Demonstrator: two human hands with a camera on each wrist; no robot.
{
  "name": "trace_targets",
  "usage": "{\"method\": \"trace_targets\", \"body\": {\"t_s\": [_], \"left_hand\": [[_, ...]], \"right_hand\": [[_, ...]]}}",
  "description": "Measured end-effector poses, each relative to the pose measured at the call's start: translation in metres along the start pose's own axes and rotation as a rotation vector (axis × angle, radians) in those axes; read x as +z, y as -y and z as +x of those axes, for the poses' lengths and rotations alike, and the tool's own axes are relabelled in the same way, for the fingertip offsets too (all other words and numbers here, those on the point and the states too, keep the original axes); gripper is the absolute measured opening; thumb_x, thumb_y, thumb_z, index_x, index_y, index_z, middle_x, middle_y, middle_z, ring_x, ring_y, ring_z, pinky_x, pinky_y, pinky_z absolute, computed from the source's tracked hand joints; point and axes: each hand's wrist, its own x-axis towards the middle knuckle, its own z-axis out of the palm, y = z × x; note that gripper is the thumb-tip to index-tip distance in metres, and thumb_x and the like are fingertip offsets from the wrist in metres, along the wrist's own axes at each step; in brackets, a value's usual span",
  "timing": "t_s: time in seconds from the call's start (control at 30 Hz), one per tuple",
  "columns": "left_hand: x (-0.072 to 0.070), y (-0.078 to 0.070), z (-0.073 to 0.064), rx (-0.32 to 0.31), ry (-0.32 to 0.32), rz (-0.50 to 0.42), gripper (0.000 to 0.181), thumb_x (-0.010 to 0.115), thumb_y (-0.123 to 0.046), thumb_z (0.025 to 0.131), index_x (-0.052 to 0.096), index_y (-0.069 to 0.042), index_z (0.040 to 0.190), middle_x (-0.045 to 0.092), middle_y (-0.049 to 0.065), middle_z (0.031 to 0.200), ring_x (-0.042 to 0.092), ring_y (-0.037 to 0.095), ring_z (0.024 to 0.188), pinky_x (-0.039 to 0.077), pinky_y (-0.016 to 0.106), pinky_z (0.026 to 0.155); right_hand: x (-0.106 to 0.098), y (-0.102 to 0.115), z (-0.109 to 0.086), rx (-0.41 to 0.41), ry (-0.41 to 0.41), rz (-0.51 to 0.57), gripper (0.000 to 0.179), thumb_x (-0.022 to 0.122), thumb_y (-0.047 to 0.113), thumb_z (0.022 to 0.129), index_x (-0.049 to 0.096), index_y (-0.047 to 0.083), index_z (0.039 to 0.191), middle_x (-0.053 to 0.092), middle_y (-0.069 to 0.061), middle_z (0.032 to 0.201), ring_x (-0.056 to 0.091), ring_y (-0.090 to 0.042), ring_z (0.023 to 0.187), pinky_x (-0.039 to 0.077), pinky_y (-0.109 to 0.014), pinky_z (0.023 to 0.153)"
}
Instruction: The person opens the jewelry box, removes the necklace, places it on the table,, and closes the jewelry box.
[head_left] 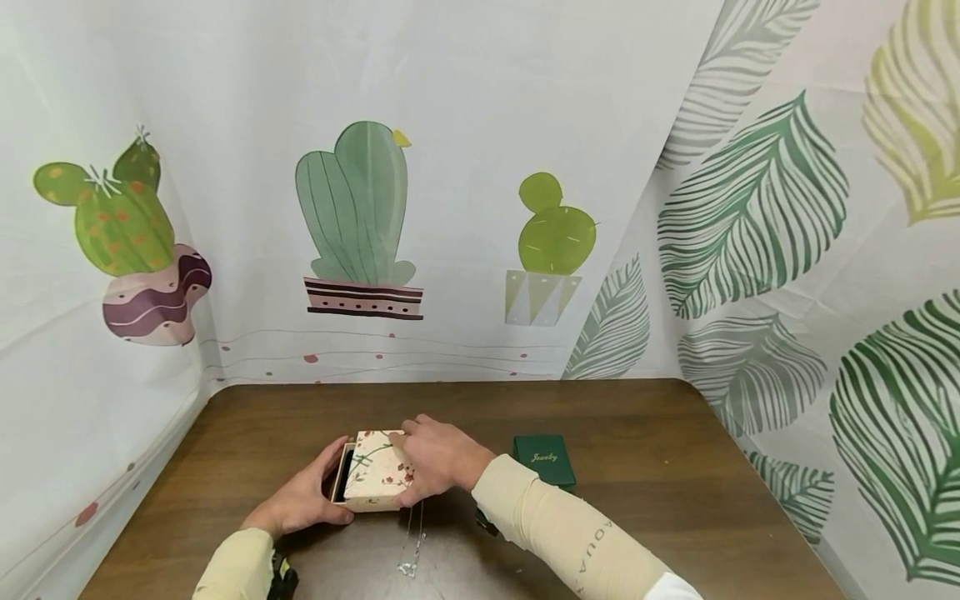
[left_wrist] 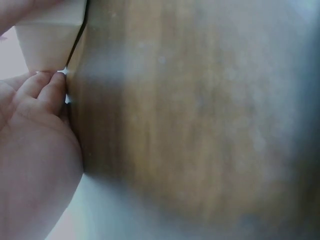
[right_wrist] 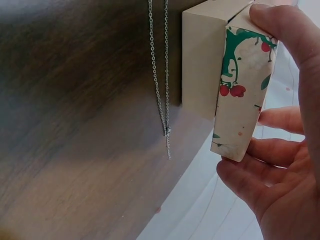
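- The right hand (head_left: 438, 454) grips the lid (head_left: 381, 468) between thumb and fingers; a crooked pull or push with it could jam the lid on the base (right_wrist: 201, 65) or crease the card.
- The left hand (head_left: 303, 497) holds the base between its thumb and fingers; if that hold is too light, the base could slide along with the lid, and if too hard, its walls could bow inward and bind.
- The lid sits shifted toward the right hand, baring a dark insert (head_left: 344, 477) beside the left hand; tipping the base could let the insert slip, since nothing visible covers that end.
- The left thumb lies close to the lid's edge, so a slide toward the left hand could nip it.
- The chain (head_left: 411, 542) lies on the worktop (head_left: 637, 500), on the near side of the right hand and just beside the base; a box set down carelessly could trap it, and a dragging sleeve could snag or tangle its thin links.
- The green box (head_left: 543, 458) stands to the right of the right hand, just beyond the forearm; an elbow swung outward could knock it askew.
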Motion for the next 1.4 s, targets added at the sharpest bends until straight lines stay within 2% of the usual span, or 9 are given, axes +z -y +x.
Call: {"method": "trace_targets", "body": {"t_s": [0.1,0.3,0.47,0.57,0.7,0.9,1.07,1.2,1.4], "left_hand": [[0.000,-0.001,0.000,0.003,0.000,-0.002,0.128,0.095,-0.010,0.062,0.018,-0.003,0.164,0.033,0.029,0.166,0.032,-0.022,0.129,0.027,0.007,0.105],[0.000,-0.002,0.000,-0.001,0.005,-0.004,0.129,0.095,-0.009,0.062,0.017,-0.002,0.164,0.032,0.029,0.166,0.032,-0.024,0.125,0.027,0.007,0.105],[0.000,-0.002,0.000,-0.002,0.009,-0.029,0.131,0.095,-0.006,0.061,0.014,-0.001,0.164,0.029,0.030,0.167,0.031,-0.026,0.122,0.027,0.006,0.104],[0.001,-0.001,0.000,0.005,0.006,-0.027,0.132,0.095,-0.006,0.061,0.014,0.000,0.164,0.029,0.030,0.167,0.033,-0.023,0.126,0.027,0.006,0.104],[0.001,0.001,0.000,0.017,0.006,-0.028,0.132,0.095,-0.006,0.061,0.014,0.000,0.164,0.030,0.030,0.167,0.035,-0.011,0.135,0.027,0.006,0.105],[0.001,0.000,0.000,0.021,0.020,-0.036,0.132,0.095,-0.007,0.062,0.012,-0.002,0.165,0.027,0.028,0.168,0.031,-0.020,0.131,0.027,0.006,0.105],[0.000,0.002,0.001,0.002,0.019,0.005,0.133,0.096,-0.011,0.063,0.013,-0.006,0.166,0.029,0.026,0.169,0.033,-0.004,0.142,0.028,0.007,0.105],[0.000,0.002,0.002,-0.031,0.017,0.031,0.134,0.096,-0.014,0.062,0.013,-0.009,0.167,0.031,0.023,0.169,0.035,0.003,0.143,0.030,0.009,0.105],[-0.001,0.001,0.003,-0.013,0.017,0.040,0.132,0.095,-0.013,0.063,0.013,-0.003,0.165,0.038,0.027,0.162,0.044,0.027,0.139,0.037,0.013,0.100]], "right_hand": [[0.002,0.001,0.001,0.001,-0.002,0.010,0.095,0.078,0.071,0.076,0.054,0.016,0.150,0.063,0.001,0.131,0.056,-0.014,0.114,0.054,-0.024,0.093],[0.006,0.004,0.003,-0.008,-0.001,0.033,0.096,0.079,0.071,0.077,0.053,0.016,0.151,0.063,0.001,0.131,0.056,-0.014,0.114,0.052,-0.024,0.096],[0.009,0.007,0.005,-0.017,-0.001,0.013,0.098,0.076,0.075,0.077,0.053,0.016,0.151,0.063,0.001,0.130,0.056,-0.014,0.113,0.053,-0.024,0.094],[0.010,0.009,0.005,-0.019,-0.004,-0.001,0.098,0.076,0.076,0.076,0.053,0.016,0.151,0.063,0.001,0.129,0.057,-0.014,0.112,0.053,-0.024,0.093],[0.009,0.010,0.006,-0.019,-0.012,-0.007,0.098,0.076,0.075,0.076,0.053,0.016,0.151,0.064,0.001,0.129,0.057,-0.014,0.113,0.052,-0.024,0.096],[0.008,0.010,0.007,-0.013,-0.032,-0.022,0.096,0.076,0.075,0.076,0.054,0.017,0.150,0.064,0.001,0.128,0.057,-0.014,0.113,0.052,-0.023,0.097],[0.009,0.011,0.010,-0.009,-0.036,-0.026,0.096,0.076,0.074,0.076,0.054,0.017,0.150,0.064,0.001,0.129,0.057,-0.015,0.114,0.052,-0.024,0.097],[0.008,0.011,0.010,-0.003,-0.045,-0.028,0.095,0.077,0.073,0.076,0.054,0.017,0.150,0.064,0.001,0.129,0.057,-0.014,0.113,0.053,-0.024,0.095],[0.008,0.013,0.014,0.001,-0.053,-0.042,0.095,0.076,0.074,0.077,0.054,0.017,0.150,0.064,0.001,0.128,0.056,-0.014,0.112,0.054,-0.024,0.093]]}}
